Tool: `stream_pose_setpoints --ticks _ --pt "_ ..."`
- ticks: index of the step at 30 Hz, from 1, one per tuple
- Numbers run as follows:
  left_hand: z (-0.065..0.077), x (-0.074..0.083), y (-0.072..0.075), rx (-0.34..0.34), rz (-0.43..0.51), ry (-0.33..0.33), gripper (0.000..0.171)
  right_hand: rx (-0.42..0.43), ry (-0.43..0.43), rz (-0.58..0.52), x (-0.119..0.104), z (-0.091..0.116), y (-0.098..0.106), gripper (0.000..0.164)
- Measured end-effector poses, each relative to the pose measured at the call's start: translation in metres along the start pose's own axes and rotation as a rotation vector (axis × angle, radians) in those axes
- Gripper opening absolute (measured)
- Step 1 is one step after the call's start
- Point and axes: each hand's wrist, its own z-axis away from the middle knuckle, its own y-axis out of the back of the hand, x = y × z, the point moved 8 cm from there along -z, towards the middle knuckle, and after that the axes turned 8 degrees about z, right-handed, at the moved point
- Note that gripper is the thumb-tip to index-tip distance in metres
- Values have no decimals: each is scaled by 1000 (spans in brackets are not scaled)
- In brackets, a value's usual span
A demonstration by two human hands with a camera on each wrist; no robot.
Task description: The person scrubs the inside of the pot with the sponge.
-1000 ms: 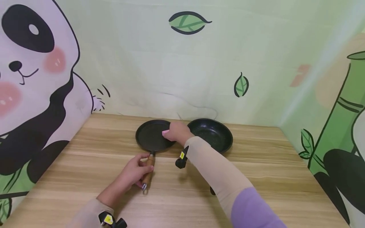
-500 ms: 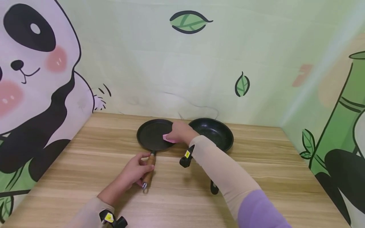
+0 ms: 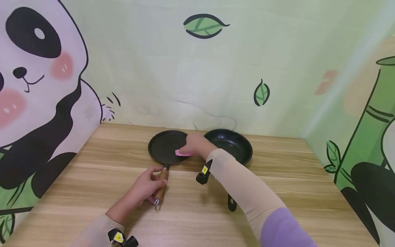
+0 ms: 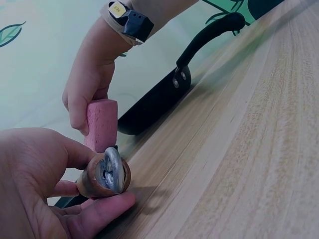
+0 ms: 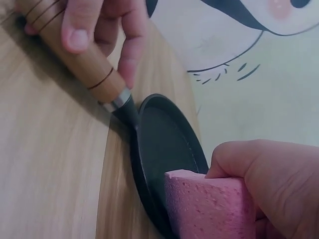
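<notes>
A shallow black frying pan (image 3: 166, 147) lies on the wooden table, its wooden handle (image 3: 162, 181) pointing toward me. My left hand (image 3: 148, 185) grips that handle between thumb and fingers; the metal hanging ring (image 4: 115, 170) at its end shows in the left wrist view. With my right hand (image 3: 197, 145) I hold a pink sponge (image 5: 212, 206) over the right side of the shallow pan. In the right wrist view the sponge's lower end is at the pan's inside; whether it presses on the surface I cannot tell.
A deeper black frying pan (image 3: 229, 144) stands just to the right, partly behind my right forearm, its black handle (image 3: 232, 203) toward me. A printed cloth wall (image 3: 148, 75) rises behind the table (image 3: 197, 219).
The right hand with the sponge has moved slightly toward me and right across the shallow pan. The left hand keeps its hold on the handle.
</notes>
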Motion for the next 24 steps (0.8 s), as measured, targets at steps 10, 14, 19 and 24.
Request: stream_pose_setpoints --ticks 10,14,19,24 --pt "0 -3 -1 10 -1 5 54 35 -20 -17 11 -11 0 65" --pt "1 -4 -2 11 16 -7 53 42 -39 -18 18 -16 -3 61" --pt "3 -5 -3 16 21 -1 53 40 -41 -8 19 -18 -6 59" --pt "1 -3 0 21 23 -5 54 33 -12 -32 9 -12 1 59"
